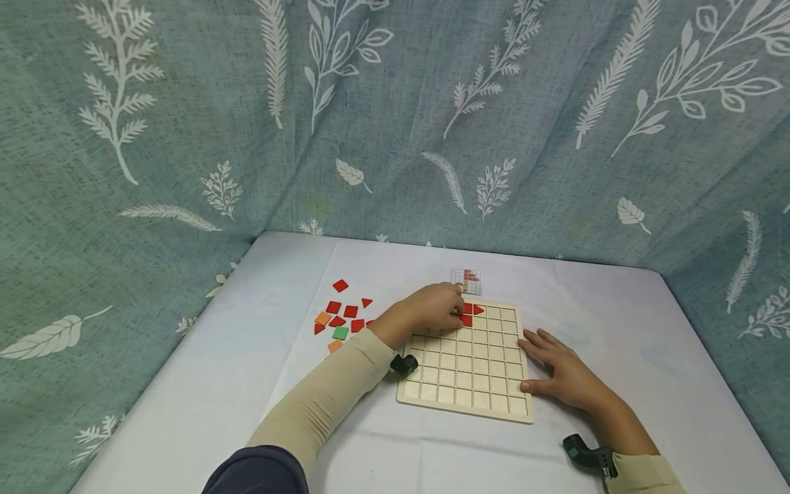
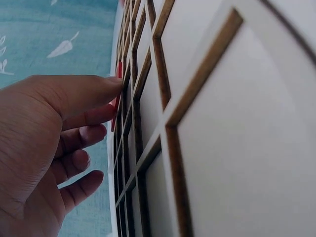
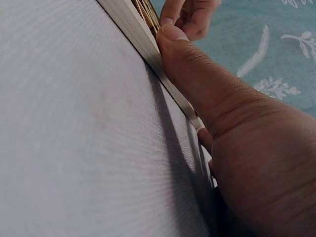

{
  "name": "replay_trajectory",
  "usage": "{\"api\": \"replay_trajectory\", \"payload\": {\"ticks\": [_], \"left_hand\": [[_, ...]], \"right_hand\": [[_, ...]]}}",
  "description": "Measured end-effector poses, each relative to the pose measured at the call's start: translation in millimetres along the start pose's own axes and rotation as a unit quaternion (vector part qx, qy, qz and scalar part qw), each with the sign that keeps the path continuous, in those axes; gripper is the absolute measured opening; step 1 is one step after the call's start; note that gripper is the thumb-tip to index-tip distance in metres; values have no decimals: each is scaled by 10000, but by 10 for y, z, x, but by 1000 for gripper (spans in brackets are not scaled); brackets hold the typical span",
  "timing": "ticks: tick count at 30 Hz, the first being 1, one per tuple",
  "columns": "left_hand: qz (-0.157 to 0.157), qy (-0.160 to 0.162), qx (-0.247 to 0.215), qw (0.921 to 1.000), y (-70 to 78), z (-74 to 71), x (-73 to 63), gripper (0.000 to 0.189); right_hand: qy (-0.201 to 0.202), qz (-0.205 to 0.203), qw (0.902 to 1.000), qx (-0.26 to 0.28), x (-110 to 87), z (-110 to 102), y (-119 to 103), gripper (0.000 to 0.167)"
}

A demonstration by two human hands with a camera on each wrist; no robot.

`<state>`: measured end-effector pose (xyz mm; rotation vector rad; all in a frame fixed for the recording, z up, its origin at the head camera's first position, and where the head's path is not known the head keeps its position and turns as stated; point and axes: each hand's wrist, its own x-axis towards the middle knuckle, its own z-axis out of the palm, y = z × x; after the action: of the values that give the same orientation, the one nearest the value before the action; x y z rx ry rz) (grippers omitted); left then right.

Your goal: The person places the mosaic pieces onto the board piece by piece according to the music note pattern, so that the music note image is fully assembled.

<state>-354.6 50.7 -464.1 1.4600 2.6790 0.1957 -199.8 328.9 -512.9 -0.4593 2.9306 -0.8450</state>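
Observation:
My left hand [image 1: 435, 306] reaches over the upper left part of a pale wooden grid board [image 1: 457, 379]. Its thumb and index fingertip pinch at a red tile [image 2: 119, 70] in the left wrist view, while the other fingers curl loosely. Red square tiles [image 1: 467, 321] and a red triangle tile [image 1: 479, 310] lie in cells by those fingertips. Along the board's right edge rests my right hand [image 1: 564, 374], its fingers spread. In the right wrist view its thumb [image 3: 190, 61] lies against the board's wooden rim [image 3: 143, 47].
Left of the board lie loose tiles: several red ones [image 1: 350, 311], a green one [image 1: 340, 333] and orange ones [image 1: 323, 318]. Behind the board is a small printed pattern card [image 1: 474, 285]. A white cloth [image 1: 247, 329] covers the table; leaf-patterned curtains [image 1: 395, 137] hang around it.

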Motion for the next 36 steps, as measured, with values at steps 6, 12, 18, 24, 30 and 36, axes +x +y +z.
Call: {"api": "replay_trajectory", "payload": {"ticks": [6, 12, 18, 24, 30, 36], "left_hand": [[-47, 22, -12, 10000, -47, 17, -25, 19], [-6, 5, -65, 10000, -114, 2, -121, 13], [-103, 36, 60, 9999, -198, -63, -269, 10], [-473, -6, 153, 9988, -359, -148, -486, 12], [-1099, -69, -75, 9939, -635, -177, -719, 21], [-1767, -66, -491, 9830, -947, -183, -948, 18]], "right_hand": [[57, 24, 10000, -25, -10, -1, -10, 96], [47, 1, 10000, -50, -11, -8, -21, 95], [106, 7, 9999, -30, -12, -11, -35, 95], [59, 86, 9999, -11, -11, -10, -34, 98], [9, 78, 10000, -29, -17, -27, -27, 98], [5, 38, 10000, 56, -12, -4, -42, 97]]}}
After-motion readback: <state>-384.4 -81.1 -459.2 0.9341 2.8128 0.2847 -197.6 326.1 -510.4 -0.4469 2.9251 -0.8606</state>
